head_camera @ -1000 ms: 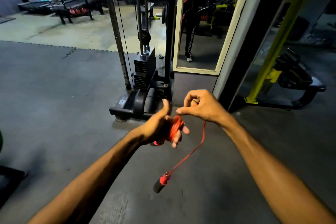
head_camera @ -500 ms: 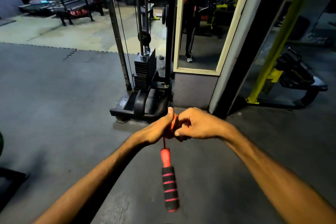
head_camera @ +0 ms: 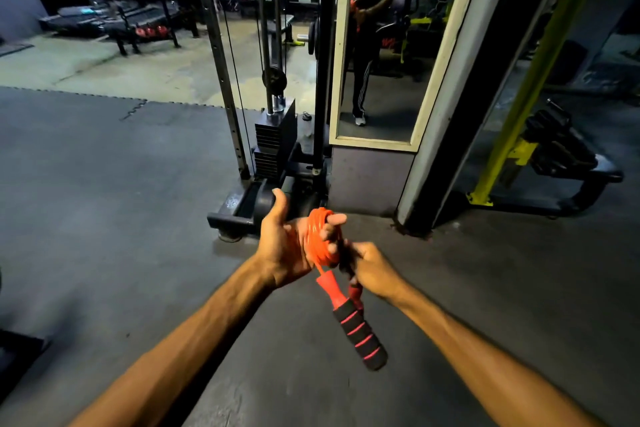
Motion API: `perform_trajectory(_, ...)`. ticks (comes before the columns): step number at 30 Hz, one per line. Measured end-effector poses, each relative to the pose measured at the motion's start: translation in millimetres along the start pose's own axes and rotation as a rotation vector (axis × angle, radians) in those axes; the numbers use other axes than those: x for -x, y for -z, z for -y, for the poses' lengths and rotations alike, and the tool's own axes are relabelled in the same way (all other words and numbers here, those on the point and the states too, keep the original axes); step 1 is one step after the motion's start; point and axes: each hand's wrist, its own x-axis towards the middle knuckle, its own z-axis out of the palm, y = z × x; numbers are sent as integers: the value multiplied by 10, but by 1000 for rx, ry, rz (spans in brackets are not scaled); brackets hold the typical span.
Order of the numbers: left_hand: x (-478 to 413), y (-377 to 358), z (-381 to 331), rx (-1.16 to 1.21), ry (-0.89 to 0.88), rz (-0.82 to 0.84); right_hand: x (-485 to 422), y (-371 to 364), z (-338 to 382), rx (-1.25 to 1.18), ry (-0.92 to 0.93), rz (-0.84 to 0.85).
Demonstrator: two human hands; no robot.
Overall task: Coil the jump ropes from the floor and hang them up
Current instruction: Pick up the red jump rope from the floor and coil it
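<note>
A red jump rope (head_camera: pixel 317 236) is wound in a tight coil around the fingers of my left hand (head_camera: pixel 287 246), whose thumb points up and whose fingertips curl over the coil. One black-and-red foam handle (head_camera: pixel 358 334) hangs down from the coil, tilted to the lower right. My right hand (head_camera: pixel 372 269) sits just right of the coil and grips the second handle, mostly hidden in the fist. Both hands are held at waist height above the dark rubber floor.
A cable machine with a weight stack (head_camera: pixel 275 146) stands straight ahead. A framed wall mirror (head_camera: pixel 381 45) is to its right, reflecting a person. A yellow-framed bench machine (head_camera: pixel 540 149) is at the right. Racks with kettlebells (head_camera: pixel 149 31) stand at the far left.
The last loose length of rope has been wound onto my left hand. The hanging handle has come up close under the coil, and my right hand has dropped to its right side.
</note>
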Motion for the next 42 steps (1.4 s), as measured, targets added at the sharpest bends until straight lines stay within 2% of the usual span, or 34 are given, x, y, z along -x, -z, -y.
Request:
perform_trajectory(4, -32, 23, 144, 4, -153, -247, 65, -40, 156, 126, 20, 90)
perform_trajectory(9, -111, -87, 194, -231, -200, -407, 75, -16, 285, -45, -20, 76)
perform_trajectory(13, -129, -129, 138, -315, -91, -387, 137, -108, 413, -341, -55, 111)
perform_trajectory(19, -149, -253, -82, -259, -1, -229, 99, -41, 492, -190, 50, 41)
perform_trajectory(26, -401, -442, -300, -359, 118, -174, 42, 164, 611, -372, 4, 2)
perform_trajectory(30, -504, -470, -350, -328, 163, -112, 18, 315, 628, -527, -23, 36)
perform_trajectory(36, -741, -487, -223, -284, 63, -237, -31, 571, 720, -332, 13, -6)
perform_trajectory(40, -986, -696, -142, -343, 38, -343, -55, 737, 726, -328, 36, -47)
perform_trajectory(42, -1078, -786, -73, -370, -38, -388, -70, 848, 749, -337, 58, -56)
